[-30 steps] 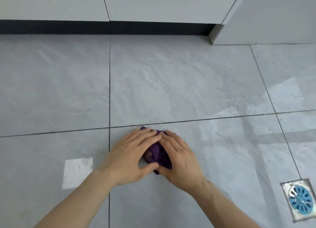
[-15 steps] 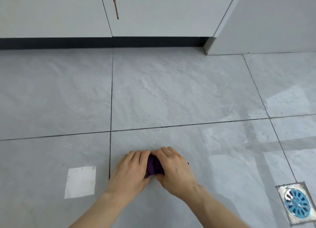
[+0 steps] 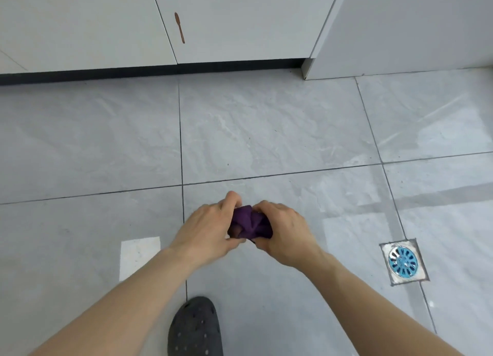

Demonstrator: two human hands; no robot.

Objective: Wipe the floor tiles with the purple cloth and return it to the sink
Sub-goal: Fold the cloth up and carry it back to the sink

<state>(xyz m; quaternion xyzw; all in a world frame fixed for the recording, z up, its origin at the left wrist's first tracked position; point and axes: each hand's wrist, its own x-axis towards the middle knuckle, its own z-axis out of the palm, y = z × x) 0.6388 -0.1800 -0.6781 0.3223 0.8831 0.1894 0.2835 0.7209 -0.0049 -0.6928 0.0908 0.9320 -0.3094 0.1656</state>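
since a second ago the purple cloth (image 3: 250, 222) has been gathered from a flat pad pressed on the floor tiles (image 3: 266, 131) into a tight bunch, and both hands have been raised off the floor with it; more of the cabinet fronts (image 3: 240, 22) is now taken in at the far edge of the floor, and a dark perforated shoe (image 3: 196, 329) is seen at the near edge.

going left to right: a pale square patch (image 3: 139, 257) is seen on the tile left of the arms. the left hand (image 3: 208, 230) is curled closed, its fingers (image 3: 232, 198) hooked over the far side of the bunch and its thumb tucked under the near side. the cloth is held between the two hands, above the grout line near the middle of the floor. the right hand (image 3: 286, 230) is likewise closed, its fingers (image 3: 266, 206) wrapped over the right half of the bunch. further right a square floor drain (image 3: 403, 261) with a blue grate is set into the tile.

the wiping step is judged finished or paused, and the gather-and-lift step is in hand. for the next move the bunch would need to be kept firmly clasped, probably passed to one hand, while the body is raised and turned toward the sink, which is not in view. loose corners should be kept tucked so nothing trails or drips on the wiped tiles.
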